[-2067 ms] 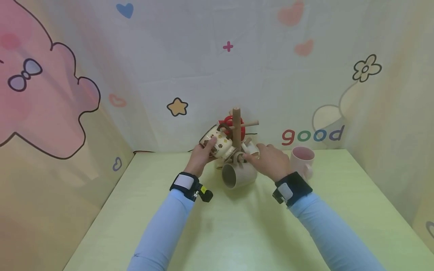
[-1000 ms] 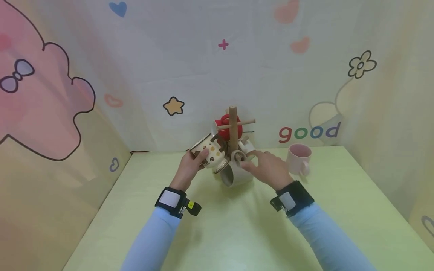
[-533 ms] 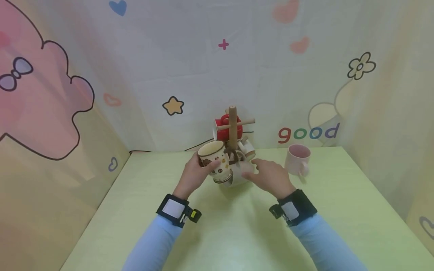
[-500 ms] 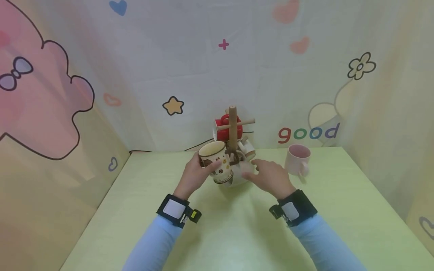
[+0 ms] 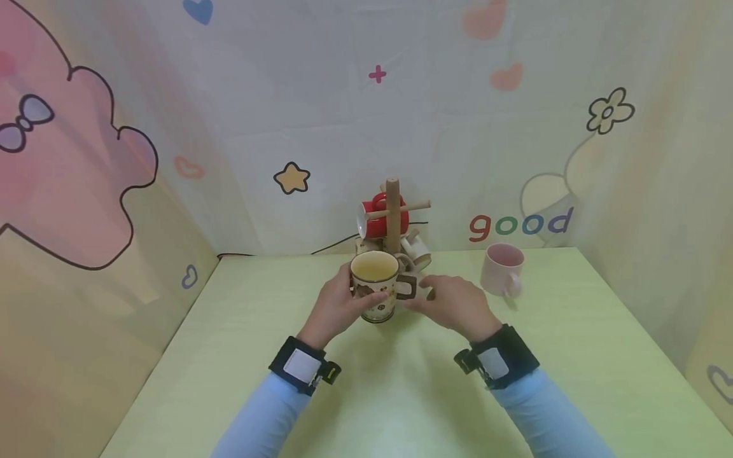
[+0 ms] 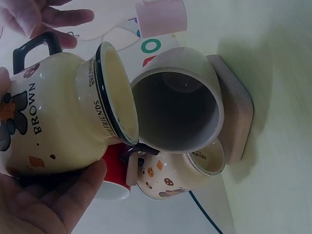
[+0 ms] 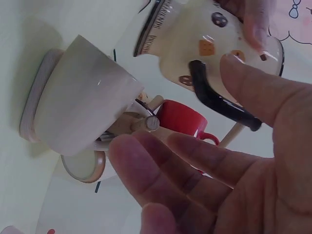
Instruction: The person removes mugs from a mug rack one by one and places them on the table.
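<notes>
My left hand (image 5: 338,306) grips a cream mug (image 5: 373,294) round its body. The mug has a dark rim, a dark brown handle, cookie pictures and the word BROWN, and it stands upright, mouth up, in front of a wooden mug tree (image 5: 392,219). My right hand (image 5: 458,305) is at the handle side, fingers extended and apart; in the right wrist view its thumb (image 7: 253,83) lies close to the mug and handle (image 7: 222,105), and contact is unclear. Behind hangs a greyish-white mug (image 6: 209,83), mostly hidden in the head view.
On the tree hang a red mug (image 5: 375,228), a small white mug (image 5: 420,251) and another cream patterned mug (image 6: 168,175). Bare wooden pegs (image 5: 418,205) stick out near the top. A pink mug (image 5: 501,273) stands on the table at right, and a patterned cloth (image 5: 321,95) hangs behind.
The cream mug, tilted beside the tree's upper pegs before, has come down and toward me, turning upright with its handle to the right. My right hand has drawn slightly back from the greyish-white mug.
</notes>
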The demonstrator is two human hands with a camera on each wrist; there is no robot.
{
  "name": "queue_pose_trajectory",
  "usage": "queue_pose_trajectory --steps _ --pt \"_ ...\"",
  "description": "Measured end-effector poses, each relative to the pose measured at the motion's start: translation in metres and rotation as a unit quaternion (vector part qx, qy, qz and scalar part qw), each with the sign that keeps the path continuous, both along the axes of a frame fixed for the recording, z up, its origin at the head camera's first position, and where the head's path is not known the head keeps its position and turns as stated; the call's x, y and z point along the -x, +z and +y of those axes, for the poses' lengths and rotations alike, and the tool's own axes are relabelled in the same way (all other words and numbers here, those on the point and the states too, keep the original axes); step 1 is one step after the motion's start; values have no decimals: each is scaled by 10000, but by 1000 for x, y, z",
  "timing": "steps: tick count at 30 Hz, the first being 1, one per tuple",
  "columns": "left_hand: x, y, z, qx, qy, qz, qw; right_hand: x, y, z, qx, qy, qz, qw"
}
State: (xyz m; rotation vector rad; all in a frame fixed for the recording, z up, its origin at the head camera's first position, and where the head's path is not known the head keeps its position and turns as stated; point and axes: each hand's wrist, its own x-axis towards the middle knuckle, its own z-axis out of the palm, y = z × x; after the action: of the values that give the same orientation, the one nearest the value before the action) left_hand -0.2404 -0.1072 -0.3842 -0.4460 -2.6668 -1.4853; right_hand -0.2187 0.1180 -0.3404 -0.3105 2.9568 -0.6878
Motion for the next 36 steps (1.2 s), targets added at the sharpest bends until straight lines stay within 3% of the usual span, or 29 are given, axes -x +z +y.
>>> queue_pose_trajectory --steps 17,29,36 --pt "-15 -22 3 361 -527 27 9980 -8 -10 -10 -200 491 56 9986" --pt "-20 -29 9 370 -922 217 9948 -15 -26 -6 -4 728 146 9972" --pt "-20 -35 11 453 -1053 125 9933 -19 -31 0 406 915 -95 9949"
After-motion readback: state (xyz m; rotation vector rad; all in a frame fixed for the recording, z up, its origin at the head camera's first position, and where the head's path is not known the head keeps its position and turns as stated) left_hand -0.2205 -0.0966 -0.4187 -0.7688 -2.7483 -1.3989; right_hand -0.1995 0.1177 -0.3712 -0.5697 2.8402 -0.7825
